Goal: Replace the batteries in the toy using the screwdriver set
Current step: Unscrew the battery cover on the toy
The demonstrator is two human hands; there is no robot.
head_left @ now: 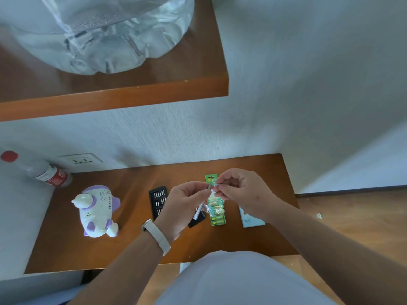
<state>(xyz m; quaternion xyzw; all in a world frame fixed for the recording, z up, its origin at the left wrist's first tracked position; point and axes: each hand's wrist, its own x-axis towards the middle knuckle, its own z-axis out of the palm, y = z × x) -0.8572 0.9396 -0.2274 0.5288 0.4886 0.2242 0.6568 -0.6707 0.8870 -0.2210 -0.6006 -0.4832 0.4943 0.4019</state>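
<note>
Pale shirt front (242,280) fills the bottom of the view. 2 bare forearms reach out from it over the counter (66,249).

Screwdriver (200,209): slim silver handle, held up off the counter, top end pointing away from the person.
- Left hand (182,208), white wristband (156,235) behind it, curls round the handle.
- Right hand (242,192) pinches something small at the handle's top end between thumb and forefinger. Probably a bit being seated; too small to be sure.
- Handling: light, stiff, smooth metal, likely slick. Grip mid-handle. A bit that small would drop and roll easily.

Toy (97,211): white and purple plastic animal, lying on the counter to the left, well apart from both hands.
- A patch of speaker holes faces up. Cannot tell where the battery cover is.
- Handling: hard shell, probably light, and rounded, so likely to rock under the driver.
- Best hold looks like round the body, pressed down on the counter, not by the small feet or ears.

Black bit case (156,200): open, rows of bits showing, between the toy and the left hand, partly hidden by that hand.

Green battery pack (215,213): on the counter below the hands. Thin crinkly wrap, light.

Dark flat piece (196,223): just beside the pack, perhaps the case lid.

Pale blue box (252,220): further right.

Further out:
- Red-capped bottle (47,173) at the back left corner.
- Wall socket (80,160) near it.
- Wooden shelf (132,93) above, carrying 1 big clear water jug (99,36).
</note>
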